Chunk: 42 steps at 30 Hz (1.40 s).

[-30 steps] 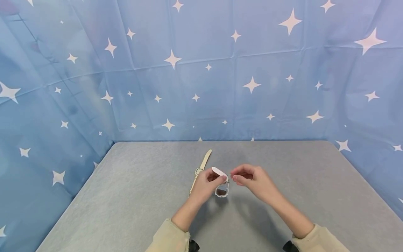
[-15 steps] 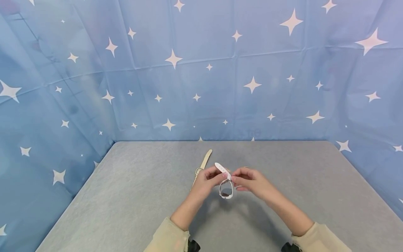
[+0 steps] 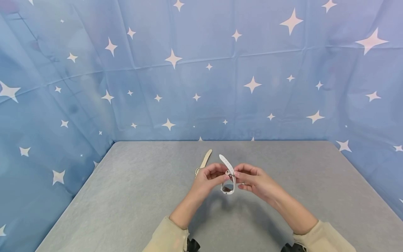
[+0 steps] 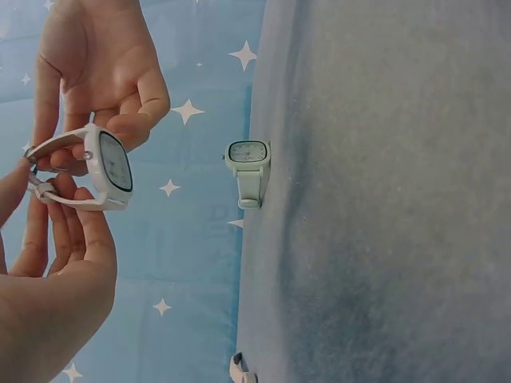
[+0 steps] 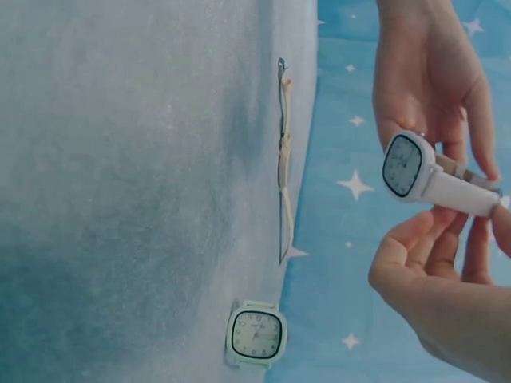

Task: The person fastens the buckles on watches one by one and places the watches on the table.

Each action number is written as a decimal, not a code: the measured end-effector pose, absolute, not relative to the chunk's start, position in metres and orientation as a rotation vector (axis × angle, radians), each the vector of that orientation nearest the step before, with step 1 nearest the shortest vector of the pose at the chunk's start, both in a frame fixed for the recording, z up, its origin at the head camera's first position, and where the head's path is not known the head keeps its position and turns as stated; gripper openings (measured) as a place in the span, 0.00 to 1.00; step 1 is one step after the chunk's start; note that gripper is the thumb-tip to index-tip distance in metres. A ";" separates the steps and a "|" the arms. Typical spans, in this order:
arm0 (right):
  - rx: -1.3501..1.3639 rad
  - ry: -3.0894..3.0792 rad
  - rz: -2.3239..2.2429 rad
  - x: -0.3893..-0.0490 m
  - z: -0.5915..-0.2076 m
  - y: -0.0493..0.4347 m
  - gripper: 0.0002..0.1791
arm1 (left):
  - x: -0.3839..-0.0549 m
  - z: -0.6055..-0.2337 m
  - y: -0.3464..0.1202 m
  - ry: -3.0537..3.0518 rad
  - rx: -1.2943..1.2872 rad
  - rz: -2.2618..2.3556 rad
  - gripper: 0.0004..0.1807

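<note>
A white wristwatch [image 3: 228,191] is held up above the table, its strap bent into a loop with the free end, dotted with holes, sticking upward. My left hand [image 3: 205,180] pinches the strap near the buckle from the left. From the other side my right hand [image 3: 262,183] pinches the same strap by thumb and fingertips. The rounded square dial of the white watch [image 4: 114,162] faces away from both palms in the left wrist view. In the right wrist view the strap runs between my left hand [image 5: 431,80] and right hand [image 5: 439,287]; fingers partly hide the buckle.
A cream watch [image 3: 206,159] lies on the grey table [image 3: 141,196], partly behind my left hand. A pale green watch [image 5: 255,335] also rests on the table; my right hand hides it in the head view. A blue starred cloth [image 3: 201,80] stands behind the table.
My right hand, apart from the white watch a second ago, has come in and now pinches its strap. The strap's free end has risen and points up more, and the watch has shifted slightly right.
</note>
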State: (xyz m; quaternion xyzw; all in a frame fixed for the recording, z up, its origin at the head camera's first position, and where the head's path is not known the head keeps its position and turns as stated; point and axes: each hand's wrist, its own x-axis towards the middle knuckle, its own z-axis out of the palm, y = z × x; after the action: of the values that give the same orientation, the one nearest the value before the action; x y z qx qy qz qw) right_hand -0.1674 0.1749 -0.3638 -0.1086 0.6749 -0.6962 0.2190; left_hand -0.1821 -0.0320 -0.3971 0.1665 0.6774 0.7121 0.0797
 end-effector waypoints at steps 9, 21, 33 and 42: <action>-0.234 2.063 -1.924 -0.165 -0.364 0.172 0.14 | -0.182 -0.401 -0.033 2.040 0.490 2.163 0.13; -0.514 2.541 -1.862 -0.161 -0.359 0.159 0.12 | -0.180 -0.405 -0.032 2.084 0.510 2.120 0.12; -0.622 2.750 -1.832 -0.159 -0.361 0.156 0.09 | -0.179 -0.407 -0.032 2.062 0.540 2.100 0.13; -0.626 2.807 -1.801 -0.159 -0.362 0.159 0.09 | -0.179 -0.406 -0.032 2.067 0.495 2.089 0.13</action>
State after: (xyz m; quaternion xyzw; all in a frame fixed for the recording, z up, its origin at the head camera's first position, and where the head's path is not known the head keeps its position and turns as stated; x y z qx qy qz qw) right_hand -0.1586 0.1593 -0.3619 -0.1830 0.8207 -0.5265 -0.1256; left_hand -0.1793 -0.0317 -0.4058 0.1654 0.6913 0.6987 0.0806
